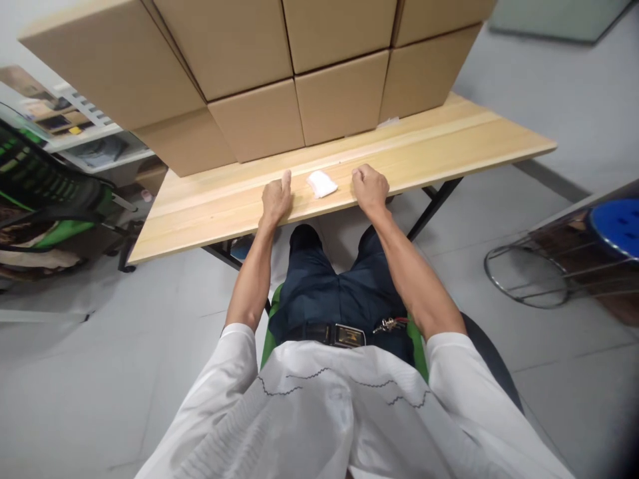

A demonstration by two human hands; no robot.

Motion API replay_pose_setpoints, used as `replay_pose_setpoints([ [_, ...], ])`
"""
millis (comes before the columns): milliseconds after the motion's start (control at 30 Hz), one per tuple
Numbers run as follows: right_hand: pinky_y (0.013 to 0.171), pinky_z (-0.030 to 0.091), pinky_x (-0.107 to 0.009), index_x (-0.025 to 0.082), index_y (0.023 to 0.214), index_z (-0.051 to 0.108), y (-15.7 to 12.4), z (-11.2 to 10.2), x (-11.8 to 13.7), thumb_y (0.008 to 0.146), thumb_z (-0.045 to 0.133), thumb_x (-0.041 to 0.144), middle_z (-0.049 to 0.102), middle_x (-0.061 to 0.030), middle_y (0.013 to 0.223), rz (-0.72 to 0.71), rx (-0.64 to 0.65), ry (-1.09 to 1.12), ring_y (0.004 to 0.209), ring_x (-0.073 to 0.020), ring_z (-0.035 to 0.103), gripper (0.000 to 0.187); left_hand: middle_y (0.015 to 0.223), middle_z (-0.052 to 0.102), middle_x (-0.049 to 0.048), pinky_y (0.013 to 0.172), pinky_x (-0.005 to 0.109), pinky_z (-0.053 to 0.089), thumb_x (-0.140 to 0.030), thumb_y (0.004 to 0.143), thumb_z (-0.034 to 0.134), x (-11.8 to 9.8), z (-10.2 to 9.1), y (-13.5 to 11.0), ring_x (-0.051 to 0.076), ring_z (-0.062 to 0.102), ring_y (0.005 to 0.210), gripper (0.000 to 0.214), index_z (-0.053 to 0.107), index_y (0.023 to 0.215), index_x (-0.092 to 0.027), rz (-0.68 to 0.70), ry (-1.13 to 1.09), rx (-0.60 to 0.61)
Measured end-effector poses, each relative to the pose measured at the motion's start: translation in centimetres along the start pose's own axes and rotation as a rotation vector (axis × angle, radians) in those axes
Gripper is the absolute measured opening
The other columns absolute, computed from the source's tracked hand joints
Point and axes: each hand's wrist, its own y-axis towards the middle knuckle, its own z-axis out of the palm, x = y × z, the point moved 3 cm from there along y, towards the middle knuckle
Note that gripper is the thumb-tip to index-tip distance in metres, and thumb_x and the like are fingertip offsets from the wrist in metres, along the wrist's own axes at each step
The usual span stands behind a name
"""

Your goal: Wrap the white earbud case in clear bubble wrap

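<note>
A small folded white piece of tissue or cloth (322, 184) lies flat on the wooden table (434, 150), close to its front edge. Just left of it my left hand (277, 198) rests on the tabletop in a loose fist, thumb pointing forward. My right hand (370, 187) is curled into a fist on the other side, also on the table. Neither hand touches the white piece, and nothing sticks out of either fist.
Stacked cardboard boxes (342, 96) form a wall along the table's back. At left stand a black and green mesh chair (40, 179) and a shelf (84, 136) with mixed items. A blue-topped stool (616, 226) lies on its side at right.
</note>
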Motion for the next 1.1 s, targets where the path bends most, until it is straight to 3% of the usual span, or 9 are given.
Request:
replay_pose_setpoints([
  [100, 0.113, 0.066, -0.053, 0.024, 0.129, 0.085, 0.5, 0.1, 0.9, 0.119, 0.059, 0.041, 0.090, -0.0162, 0.122, 0.011, 0.020, 0.123, 0.121, -0.0381, 0.080, 0.033, 0.087, 0.072, 0.0083, 0.092, 0.039, 0.042, -0.050, 0.143, 0.030, -1.4, -0.3, -0.6, 0.023, 0.056, 0.089, 0.071, 0.061, 0.085, -0.025, -0.107, 0.039, 0.086],
  [167, 0.119, 0.067, -0.058, 0.022, 0.146, 0.084, 0.1, 0.9, 2.3, 0.117, 0.063, 0.047, 0.090, -0.0187, 0.132, -0.038, 0.043, 0.160, 0.128, -0.0403, 0.080, 0.044, 0.103, 0.083, 0.0111, 0.094, 0.039, 0.044, -0.045, 0.143, 0.037, -2.3, -0.5, -1.1, 0.023, 0.064, 0.095, 0.064, 0.068, 0.092, -0.022, -0.104, 0.055, 0.098],
  [267, 0.135, 0.061, -0.066, 0.020, 0.169, 0.076, -1.6, 2.4, 5.1, 0.115, 0.066, 0.052, 0.079, -0.0275, 0.169, -0.199, 0.068, 0.096, 0.155, -0.0455, 0.071, 0.064, 0.122, 0.094, 0.0114, 0.097, 0.037, 0.050, -0.043, 0.140, 0.055, -2.5, -0.2, -1.7, 0.024, 0.078, 0.111, 0.050, 0.085, 0.108, -0.020, -0.089, 0.080, 0.135],
  [333, 0.139, 0.056, -0.070, 0.016, 0.176, 0.071, -2.8, 3.5, 6.6, 0.113, 0.069, 0.049, 0.068, -0.0330, 0.183, -0.315, 0.145, 0.007, 0.167, -0.0498, 0.063, 0.071, 0.137, 0.096, 0.0151, 0.104, 0.038, 0.054, -0.042, 0.140, 0.050, -2.2, 0.2, -1.7, 0.028, 0.084, 0.125, 0.050, 0.092, 0.127, -0.019, -0.024, 0.082, 0.182],
  [500, 0.132, 0.057, -0.070, 0.013, 0.180, 0.070, -3.5, 4.8, 7.2, 0.117, 0.062, 0.045, 0.076, -0.0341, 0.170, -0.365, 0.308, -0.216, 0.156, -0.0519, 0.070, 0.071, 0.138, 0.097, 0.0194, 0.107, 0.042, 0.059, -0.050, 0.138, 0.049, -1.3, 0.4, -1.8, 0.037, 0.088, 0.135, 0.057, 0.096, 0.132, -0.019, 0.008, 0.041, 0.206],
  [667, 0.124, 0.060, -0.065, 0.011, 0.183, 0.069, -3.2, 4.5, 6.6, 0.115, 0.057, 0.041, 0.077, -0.0335, 0.167, -0.375, 0.283, -0.233, 0.147, -0.0501, 0.072, 0.074, 0.138, 0.097, 0.0199, 0.107, 0.042, 0.060, -0.052, 0.138, 0.047, -1.8, 0.2, -2.4, 0.038, 0.089, 0.137, 0.059, 0.095, 0.133, -0.019, 0.035, 0.032, 0.222],
  [833, 0.127, 0.060, -0.062, 0.009, 0.183, 0.068, -3.5, 4.3, 6.7, 0.117, 0.055, 0.038, 0.078, -0.0327, 0.164, -0.393, 0.279, -0.245, 0.147, -0.0483, 0.072, 0.073, 0.136, 0.097, 0.0195, 0.106, 0.042, 0.059, -0.052, 0.138, 0.047, -1.6, 0.3, -2.3, 0.037, 0.089, 0.135, 0.058, 0.095, 0.130, -0.020, 0.045, 0.050, 0.226],
  [1100, 0.126, 0.060, -0.070, 0.012, 0.176, 0.076, -3.8, 4.2, 6.9, 0.109, 0.058, 0.032, 0.080, -0.0315, 0.148, -0.414, 0.222, -0.186, 0.137, -0.0506, 0.069, 0.073, 0.136, 0.096, 0.0217, 0.105, 0.047, 0.058, -0.052, 0.136, 0.048, -1.0, 0.9, -1.9, 0.040, 0.088, 0.135, 0.056, 0.095, 0.127, -0.022, 0.053, 0.070, 0.230],
])
